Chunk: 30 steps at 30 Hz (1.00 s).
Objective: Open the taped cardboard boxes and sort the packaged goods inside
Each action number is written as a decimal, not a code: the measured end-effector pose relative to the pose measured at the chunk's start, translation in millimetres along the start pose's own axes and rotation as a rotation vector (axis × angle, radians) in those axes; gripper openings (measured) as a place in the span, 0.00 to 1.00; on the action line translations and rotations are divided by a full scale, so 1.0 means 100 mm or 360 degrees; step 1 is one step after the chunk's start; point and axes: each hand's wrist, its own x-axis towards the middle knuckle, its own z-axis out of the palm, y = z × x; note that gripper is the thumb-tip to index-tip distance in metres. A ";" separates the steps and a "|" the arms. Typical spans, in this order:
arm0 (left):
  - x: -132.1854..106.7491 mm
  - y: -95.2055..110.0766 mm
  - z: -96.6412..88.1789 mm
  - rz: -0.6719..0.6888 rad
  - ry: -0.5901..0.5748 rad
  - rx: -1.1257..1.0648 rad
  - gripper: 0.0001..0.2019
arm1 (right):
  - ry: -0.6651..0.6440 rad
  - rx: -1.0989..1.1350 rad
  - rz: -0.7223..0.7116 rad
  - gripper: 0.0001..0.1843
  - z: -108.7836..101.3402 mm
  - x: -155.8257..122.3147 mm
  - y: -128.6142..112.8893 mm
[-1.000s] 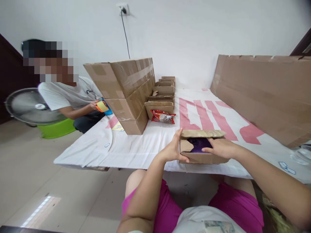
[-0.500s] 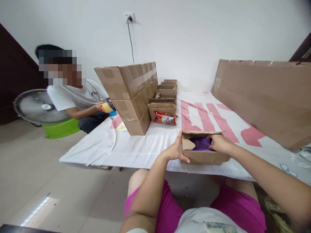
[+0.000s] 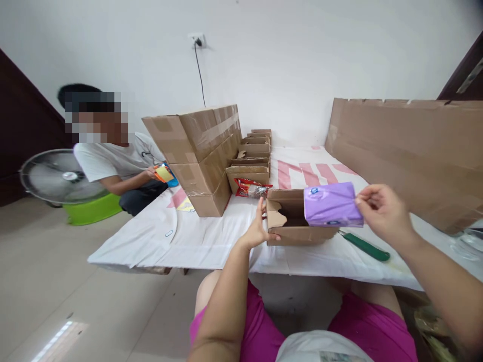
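My left hand [image 3: 260,227] grips the left end of an open cardboard box [image 3: 302,237], with the thumb on its near side and fingers at the far corner. Pinched by one end in my right hand [image 3: 381,203] is a purple tissue pack [image 3: 332,203], held up over the right part of the box. The pack covers part of the opening; what I see of the inside is dark. A green-handled knife [image 3: 366,246] lies on the table to the right of the box, its blade mostly hidden. Behind the box rests a red packet with a clear window [image 3: 252,189].
Stacked taped cartons [image 3: 204,171] stand left of centre, beside a row of open boxes [image 3: 249,173]. A large cardboard sheet [image 3: 400,156] leans at the right. Across the table a person [image 3: 109,156] holds a tape dispenser [image 3: 165,174], near a fan [image 3: 56,176].
The purple tissue pack has come up out of the box in my right hand, towards the right. The box has shifted slightly left with my left hand on it. The green-handled knife is now visible.
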 end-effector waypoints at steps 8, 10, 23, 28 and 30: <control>0.02 -0.29 -0.51 -0.0061 0.0617 0.0048 0.54 | 0.0074 0.0148 0.0410 0.16 0.11 -0.44 0.76; 0.03 -0.33 -0.51 -0.0048 0.0763 0.0250 0.46 | -0.0124 -0.0035 0.0524 0.15 0.23 -0.70 1.00; -0.16 0.11 0.89 0.0662 0.0555 0.1126 0.14 | -0.0252 -0.0115 0.0824 0.23 0.35 -1.32 1.50; -0.12 -0.07 1.24 -0.0161 -0.0077 0.0851 0.24 | -0.0367 -0.0033 0.0832 0.29 0.34 -1.38 1.48; -0.13 -0.11 1.29 -0.0183 -0.0262 0.0754 0.24 | -0.0395 0.0006 0.0817 0.30 0.33 -1.41 1.48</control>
